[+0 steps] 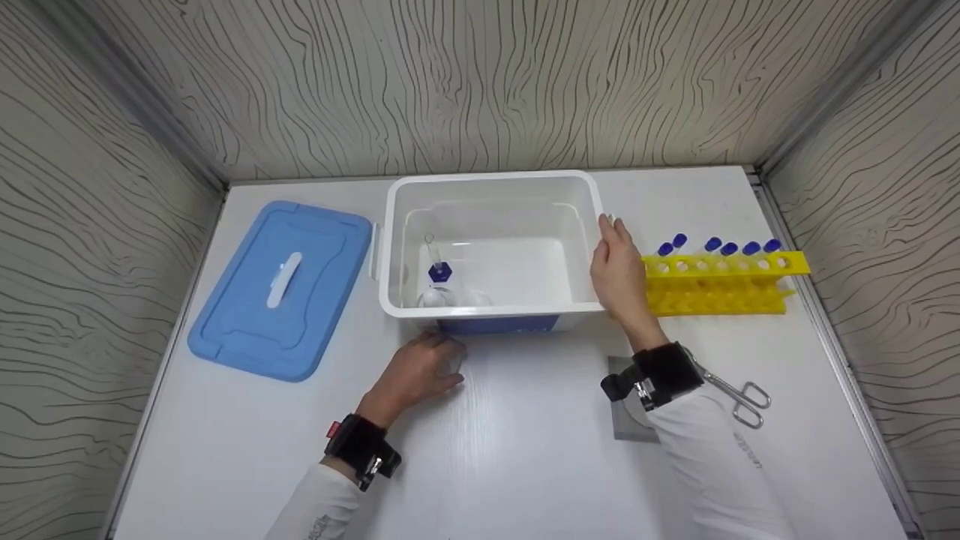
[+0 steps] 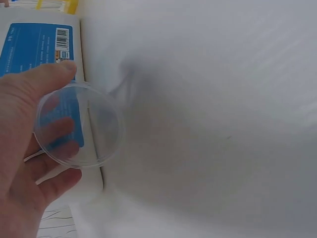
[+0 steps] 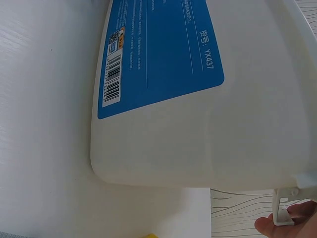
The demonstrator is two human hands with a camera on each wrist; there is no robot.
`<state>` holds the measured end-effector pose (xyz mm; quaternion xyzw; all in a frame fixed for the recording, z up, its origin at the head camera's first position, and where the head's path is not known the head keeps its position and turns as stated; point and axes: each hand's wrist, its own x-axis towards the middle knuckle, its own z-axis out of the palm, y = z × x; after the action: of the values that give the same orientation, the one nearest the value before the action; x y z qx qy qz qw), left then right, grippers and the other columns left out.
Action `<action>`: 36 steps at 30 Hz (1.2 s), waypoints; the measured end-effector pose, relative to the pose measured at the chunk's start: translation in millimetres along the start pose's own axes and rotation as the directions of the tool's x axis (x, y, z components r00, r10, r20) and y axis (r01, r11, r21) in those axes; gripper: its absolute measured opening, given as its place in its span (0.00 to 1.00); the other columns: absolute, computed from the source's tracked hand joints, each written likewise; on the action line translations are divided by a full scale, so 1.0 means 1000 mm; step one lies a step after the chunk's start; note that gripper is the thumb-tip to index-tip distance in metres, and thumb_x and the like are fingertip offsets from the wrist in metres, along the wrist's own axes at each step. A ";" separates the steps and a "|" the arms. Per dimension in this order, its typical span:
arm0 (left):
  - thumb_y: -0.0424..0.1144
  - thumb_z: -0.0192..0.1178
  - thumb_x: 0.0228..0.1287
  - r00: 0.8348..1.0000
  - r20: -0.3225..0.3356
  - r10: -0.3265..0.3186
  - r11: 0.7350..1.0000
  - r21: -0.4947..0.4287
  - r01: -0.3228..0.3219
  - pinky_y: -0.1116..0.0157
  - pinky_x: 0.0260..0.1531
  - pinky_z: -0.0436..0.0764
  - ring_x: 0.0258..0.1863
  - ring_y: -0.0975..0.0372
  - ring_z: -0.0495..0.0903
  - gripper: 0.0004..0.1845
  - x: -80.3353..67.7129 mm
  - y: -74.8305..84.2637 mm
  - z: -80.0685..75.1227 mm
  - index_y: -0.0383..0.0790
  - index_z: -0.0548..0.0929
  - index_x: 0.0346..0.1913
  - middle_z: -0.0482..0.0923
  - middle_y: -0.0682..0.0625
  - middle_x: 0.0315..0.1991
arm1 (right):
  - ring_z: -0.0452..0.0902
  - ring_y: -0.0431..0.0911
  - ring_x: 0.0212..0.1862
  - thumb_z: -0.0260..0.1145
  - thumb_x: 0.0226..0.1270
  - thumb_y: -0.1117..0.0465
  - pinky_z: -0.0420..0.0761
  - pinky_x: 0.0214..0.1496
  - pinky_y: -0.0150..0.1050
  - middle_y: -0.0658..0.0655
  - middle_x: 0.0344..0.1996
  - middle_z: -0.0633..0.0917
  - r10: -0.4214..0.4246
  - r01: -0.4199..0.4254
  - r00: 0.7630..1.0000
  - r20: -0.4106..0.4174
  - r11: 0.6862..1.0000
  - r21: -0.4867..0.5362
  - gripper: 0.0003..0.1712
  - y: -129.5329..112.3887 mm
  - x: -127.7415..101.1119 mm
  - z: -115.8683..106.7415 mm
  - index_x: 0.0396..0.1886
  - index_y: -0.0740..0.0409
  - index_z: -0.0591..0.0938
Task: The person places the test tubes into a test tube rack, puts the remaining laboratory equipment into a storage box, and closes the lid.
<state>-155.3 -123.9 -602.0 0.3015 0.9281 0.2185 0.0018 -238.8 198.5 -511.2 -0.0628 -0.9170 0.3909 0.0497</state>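
Left wrist view shows the left hand (image 2: 29, 148) pinching a clear dish (image 2: 79, 125) between thumb and fingers, just before the bin (image 1: 491, 247) on the worktop (image 1: 525, 435). The right hand (image 1: 619, 274) rests straight-fingered against the bin's right wall, its grip relaxed, steadying it. Best to keep the dish level, lift it clear of the rim, and set it down away from the flask (image 1: 439, 281) inside.

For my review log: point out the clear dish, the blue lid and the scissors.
clear dish (image 2: 79, 125), left wrist view, middle of its round face
blue lid (image 1: 247, 315), head view, flat top surface
scissors (image 1: 750, 401), head view, finger loops
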 end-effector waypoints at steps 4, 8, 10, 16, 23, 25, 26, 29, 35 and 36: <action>0.45 0.76 0.47 0.999 0.029 -0.019 1.000 0.019 0.018 0.60 0.53 0.82 0.49 0.56 0.83 0.20 -0.002 -0.001 -0.001 0.44 0.85 0.45 0.86 0.51 0.44 | 0.54 0.60 0.79 0.44 0.81 0.60 0.58 0.78 0.55 0.66 0.77 0.59 -0.002 0.002 1.000 -0.001 1.000 -0.002 0.28 -0.001 0.001 0.000 0.77 0.58 0.60; 0.45 0.75 0.48 0.999 0.045 -0.021 0.999 0.026 0.020 0.60 0.52 0.82 0.48 0.57 0.83 0.19 -0.003 -0.001 -0.003 0.45 0.87 0.45 0.86 0.51 0.45 | 0.53 0.59 0.79 0.44 0.81 0.60 0.57 0.78 0.55 0.65 0.77 0.59 -0.006 0.006 1.000 -0.006 1.000 -0.004 0.28 -0.002 0.001 -0.001 0.77 0.58 0.60; 0.46 0.74 0.49 0.998 0.055 -0.026 0.999 0.025 0.024 0.61 0.50 0.83 0.47 0.58 0.83 0.19 -0.003 0.000 -0.004 0.45 0.87 0.45 0.86 0.51 0.44 | 0.53 0.59 0.79 0.44 0.80 0.60 0.57 0.78 0.56 0.66 0.77 0.59 -0.011 0.011 1.000 -0.011 1.000 -0.006 0.28 -0.002 0.001 -0.001 0.77 0.59 0.60; 0.46 0.74 0.50 0.997 0.067 -0.026 1.000 0.012 0.025 0.62 0.46 0.83 0.44 0.59 0.83 0.20 -0.006 0.004 -0.006 0.44 0.88 0.46 0.87 0.52 0.43 | 0.54 0.61 0.78 0.44 0.80 0.61 0.57 0.78 0.57 0.68 0.76 0.60 -0.027 0.027 0.999 -0.023 1.000 -0.006 0.28 -0.002 0.001 -0.001 0.76 0.61 0.61; 0.51 0.72 0.53 0.991 0.135 0.000 0.999 0.041 -0.005 0.62 0.47 0.83 0.47 0.57 0.83 0.21 -0.007 0.018 -0.009 0.47 0.88 0.49 0.87 0.52 0.46 | 0.53 0.61 0.79 0.43 0.80 0.61 0.57 0.78 0.56 0.68 0.77 0.59 -0.023 0.023 1.000 -0.007 1.000 -0.004 0.28 -0.001 -0.002 -0.001 0.77 0.61 0.60; 0.51 0.72 0.54 0.988 0.152 -0.007 0.999 0.046 0.000 0.62 0.48 0.83 0.48 0.57 0.83 0.21 -0.005 0.023 -0.011 0.48 0.87 0.50 0.86 0.52 0.47 | 0.53 0.61 0.79 0.43 0.81 0.61 0.57 0.78 0.56 0.67 0.77 0.58 -0.014 0.014 1.000 0.000 1.000 -0.001 0.28 -0.001 -0.002 0.000 0.77 0.60 0.60; 0.52 0.72 0.54 0.987 0.159 -0.009 0.999 0.047 0.002 0.61 0.49 0.83 0.49 0.57 0.83 0.21 -0.004 0.025 -0.013 0.49 0.87 0.51 0.86 0.52 0.48 | 0.53 0.61 0.79 0.43 0.81 0.61 0.57 0.78 0.56 0.68 0.77 0.58 -0.012 0.012 1.000 0.002 1.000 0.001 0.28 -0.002 -0.002 0.000 0.77 0.60 0.60; 0.52 0.71 0.56 0.987 0.162 -0.001 0.999 0.050 -0.007 0.61 0.50 0.83 0.51 0.58 0.83 0.22 -0.001 0.035 -0.019 0.49 0.86 0.52 0.86 0.52 0.50 | 0.53 0.61 0.79 0.44 0.81 0.61 0.58 0.77 0.56 0.68 0.77 0.58 -0.014 0.014 1.000 -0.001 1.000 0.005 0.28 -0.002 -0.002 0.000 0.77 0.60 0.60; 0.55 0.69 0.58 0.986 0.150 0.074 0.995 0.053 -0.083 0.61 0.51 0.84 0.53 0.58 0.83 0.22 0.005 0.058 -0.036 0.50 0.85 0.53 0.85 0.52 0.53 | 0.53 0.61 0.78 0.42 0.81 0.60 0.57 0.78 0.56 0.68 0.77 0.58 -0.021 0.021 1.000 -0.010 1.000 0.003 0.28 -0.001 -0.002 -0.001 0.77 0.60 0.60; 0.55 0.69 0.59 0.985 0.151 0.085 0.994 0.048 -0.093 0.61 0.52 0.83 0.54 0.59 0.82 0.22 0.005 0.063 -0.039 0.51 0.85 0.53 0.85 0.52 0.53 | 0.53 0.61 0.78 0.42 0.81 0.60 0.57 0.78 0.56 0.68 0.77 0.58 -0.022 0.022 1.000 -0.011 1.000 0.002 0.28 -0.001 -0.002 -0.001 0.77 0.60 0.60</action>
<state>-129.9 -91.4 -540.5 0.3580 0.9167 0.1695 0.0529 -237.0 197.9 -510.2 -0.0549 -0.9169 0.3909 0.0588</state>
